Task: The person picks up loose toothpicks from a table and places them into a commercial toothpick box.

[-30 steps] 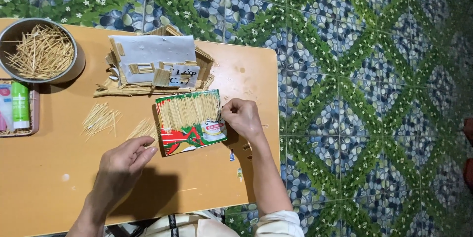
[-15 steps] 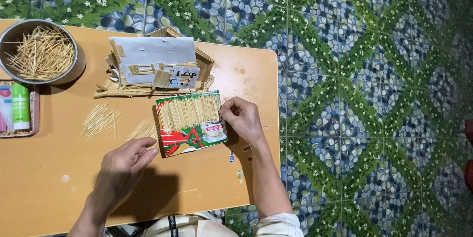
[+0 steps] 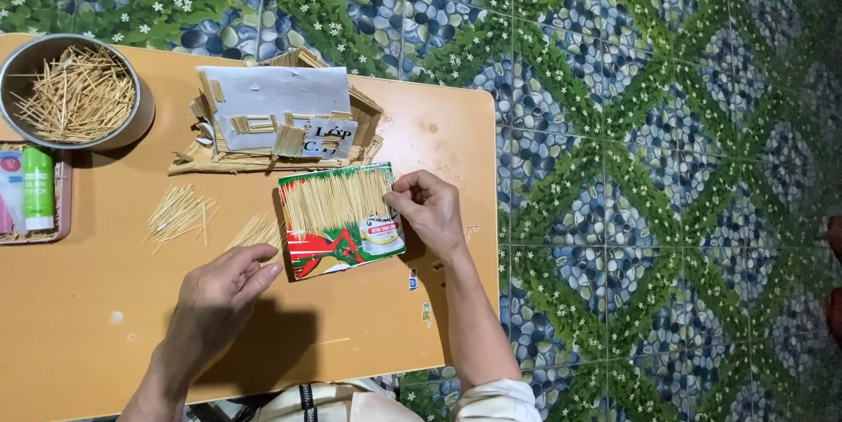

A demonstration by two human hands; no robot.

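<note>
A: Where's the card (image 3: 344,222) w/ the sticks on it?

B: Flat on the table (image 3: 79,325), near the right edge, abt mid-depth. Top half is covered by a row of sticks (image 3: 338,198) lying side by side, each running front-to-back; red-green print shows on the bare lower half. The row itself runs left-right, tilted a bit, right end farther back.

A: Hands?

B: Right hand (image 3: 430,211) is on the card's right edge, fingertips pinching or pressing at the end of the stick row. Can't tell if it's got a single stick or just pins the card. Left hand (image 3: 219,286) sits off the card's front-left corner, palm down, fingers loosely curled twd the card, nothing visibly gripped, apart from the card by a small gap.

A: So which is nearer?

B: Right, it's touching. Card lies left of the right hand, and right + slightly back of the left.

A: Around it?

B: Loose sticks (image 3: 180,211) in a small pile left of the card, another few just beside its left edge. Behind the card, a stick-built model (image 3: 276,119) w/ a pale paper sheet over it, nearly touching the card's back edge. Back-left corner: metal bowl (image 3: 140,115) full of sticks. Left edge below it: tray (image 3: 63,203) w/ a green glue stick (image 3: 38,187). Patterned green-blue floor (image 3: 658,168) beyond the table's right edge.
</note>
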